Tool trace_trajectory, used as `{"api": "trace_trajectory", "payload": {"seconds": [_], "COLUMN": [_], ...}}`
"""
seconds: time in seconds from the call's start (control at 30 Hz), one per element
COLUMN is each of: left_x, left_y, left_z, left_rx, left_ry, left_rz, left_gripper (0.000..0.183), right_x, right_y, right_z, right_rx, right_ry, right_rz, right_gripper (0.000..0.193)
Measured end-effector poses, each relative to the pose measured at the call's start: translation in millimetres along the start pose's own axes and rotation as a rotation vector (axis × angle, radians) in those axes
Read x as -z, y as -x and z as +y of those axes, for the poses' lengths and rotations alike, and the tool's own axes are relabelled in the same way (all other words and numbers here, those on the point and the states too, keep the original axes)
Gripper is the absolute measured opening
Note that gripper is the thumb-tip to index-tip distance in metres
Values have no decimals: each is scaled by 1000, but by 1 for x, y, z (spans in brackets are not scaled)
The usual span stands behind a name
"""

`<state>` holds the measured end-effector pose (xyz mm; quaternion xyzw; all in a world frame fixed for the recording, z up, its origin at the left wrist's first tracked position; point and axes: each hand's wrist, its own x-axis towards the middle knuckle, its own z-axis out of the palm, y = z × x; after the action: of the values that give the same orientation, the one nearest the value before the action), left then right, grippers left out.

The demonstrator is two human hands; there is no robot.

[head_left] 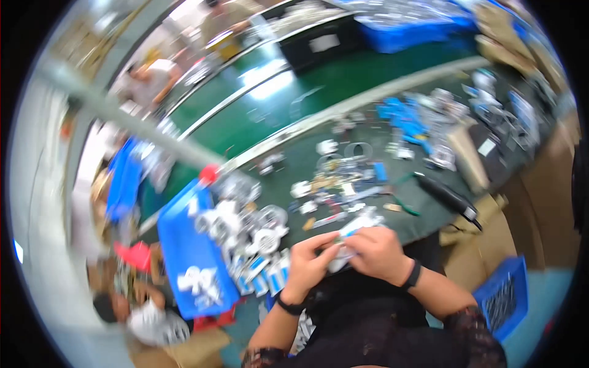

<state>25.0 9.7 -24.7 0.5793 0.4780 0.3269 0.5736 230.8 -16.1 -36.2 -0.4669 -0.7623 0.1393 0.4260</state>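
My left hand (310, 262) and right hand (378, 250) meet at the near edge of the dark green bench. Both are closed, thumbs and fingertips pinched around a small white part (337, 264). The fingers and motion blur hide its exact shape. Just beyond my fingers lies a whitish, plastic-looking piece (363, 219), which I cannot make out well. Farther out is a loose spread of small white, metallic and coloured pieces (334, 178). White round parts (267, 240) and blue-and-white pieces (261, 279) are heaped left of my left hand.
A blue tray (178, 236) with white parts stands left. On the right lies a black, screwdriver-like tool (445, 195); bright blue pieces (405, 119) are behind it. A blue bin (520, 288) sits low right. Across the green conveyor (343, 70) is a black crate (300, 55). Other people work left.
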Motion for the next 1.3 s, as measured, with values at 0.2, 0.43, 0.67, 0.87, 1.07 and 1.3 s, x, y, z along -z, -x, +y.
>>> {"api": "trace_trajectory", "payload": {"seconds": [0.2,0.43,0.67,0.87,1.07,1.3], "left_x": [27,40,41,31,69,-8], "left_y": [10,-11,-25,-31,-37,-19], "left_z": [-17,0,-32,-25,-77,-39], "left_rx": [15,165,85,64,72,-297], "left_ry": [-59,-127,-106,-105,-134,-613], "left_rz": [185,-67,-179,-279,-303,-16], "left_gripper": [37,38,36,34,31,48], "right_x": [-36,-45,-21,-32,-29,5], "right_y": [-4,7,13,9,0,17], "right_z": [2,5,-1,1,-3,-1], "right_rx": [164,144,36,-174,-356,-539], "right_ry": [-32,176,196,2,-200,-419], "right_rz": [143,95,126,238,9,161], "right_gripper": [11,19,15,15,22,21]}}
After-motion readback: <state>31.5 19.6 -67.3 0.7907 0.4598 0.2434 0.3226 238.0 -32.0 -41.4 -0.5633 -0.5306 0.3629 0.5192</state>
